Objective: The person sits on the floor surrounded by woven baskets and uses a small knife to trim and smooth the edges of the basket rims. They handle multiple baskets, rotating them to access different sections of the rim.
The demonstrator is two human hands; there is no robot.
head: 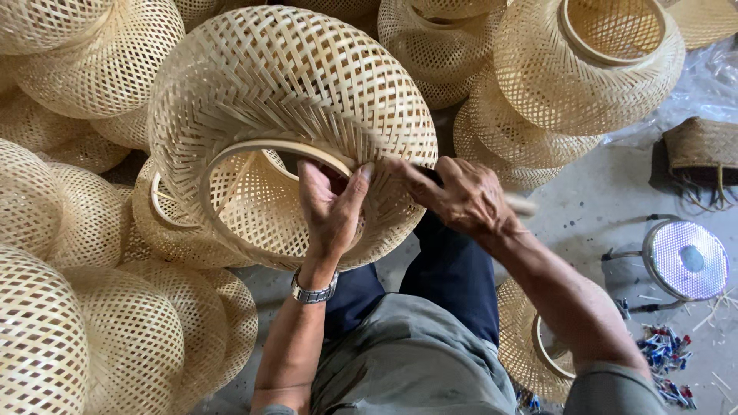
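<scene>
A grey concrete floor is seen, crowded with woven bamboo shades. 1 large shade is held over the lap: its rim is clasped by the left hand, grip closed; the right hand is closed on a thin tool, barely visible.

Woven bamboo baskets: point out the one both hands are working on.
The big bamboo basket at centre, tipped so its round opening faces the person. The left hand and right hand touch its rim; the other baskets lie untouched around it.
</scene>
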